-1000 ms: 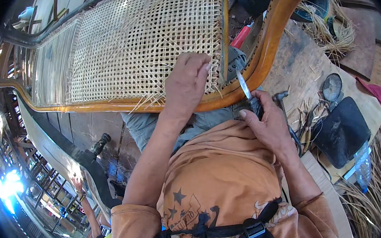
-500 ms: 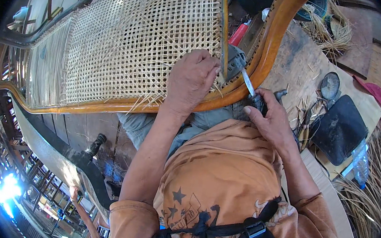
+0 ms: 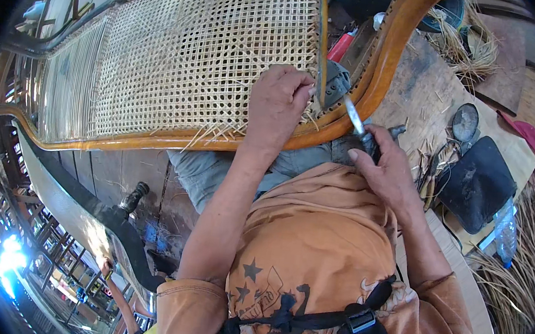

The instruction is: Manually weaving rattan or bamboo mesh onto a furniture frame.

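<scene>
A curved, varnished wooden chair frame [image 3: 115, 146] lies across my lap, holding a panel of woven cane [image 3: 207, 58] with open holes. Loose strand ends [image 3: 216, 134] stick up along its near edge. At the right edge of the weave, my left hand [image 3: 278, 107] is closed with fingers and thumb pinched together; whatever is between them is too small to make out. My right hand [image 3: 387, 165] grips a knife [image 3: 353, 116] by its handle, just right of the frame's curved rail. Its blade points up and left over the rail, slightly blurred.
On the wooden board to the right are a round dark dish [image 3: 464, 122], a black flat pad [image 3: 480, 183] and a clear plastic bottle [image 3: 505, 232]. Cane strips [image 3: 526, 256] lie beyond. A red-handled tool [image 3: 341, 46] is behind the frame. Another person's arm [image 3: 121, 298] shows lower left.
My left hand has lifted slightly and shifted right along the cane edge. The knife in my right hand has turned a little, its blade now steeper and apart from the grey piece behind the rail.
</scene>
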Action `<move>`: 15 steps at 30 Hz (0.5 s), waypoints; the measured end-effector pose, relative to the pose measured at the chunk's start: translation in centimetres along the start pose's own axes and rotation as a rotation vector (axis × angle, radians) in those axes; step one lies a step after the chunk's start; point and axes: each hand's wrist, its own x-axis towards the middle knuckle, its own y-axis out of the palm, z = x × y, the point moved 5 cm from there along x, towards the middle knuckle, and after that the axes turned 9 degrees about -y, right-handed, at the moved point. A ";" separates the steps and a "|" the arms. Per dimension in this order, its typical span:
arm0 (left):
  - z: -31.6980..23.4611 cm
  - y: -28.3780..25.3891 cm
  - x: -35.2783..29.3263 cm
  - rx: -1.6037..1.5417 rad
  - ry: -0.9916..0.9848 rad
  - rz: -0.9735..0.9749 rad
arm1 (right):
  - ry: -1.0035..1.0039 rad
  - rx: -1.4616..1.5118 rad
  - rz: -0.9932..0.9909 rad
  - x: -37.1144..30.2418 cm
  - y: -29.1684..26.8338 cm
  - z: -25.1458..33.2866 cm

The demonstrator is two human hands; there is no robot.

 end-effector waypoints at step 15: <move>-0.9 -0.3 -1.3 0.163 -0.025 -0.226 | -0.348 -0.933 0.153 3.7 -3.5 8.8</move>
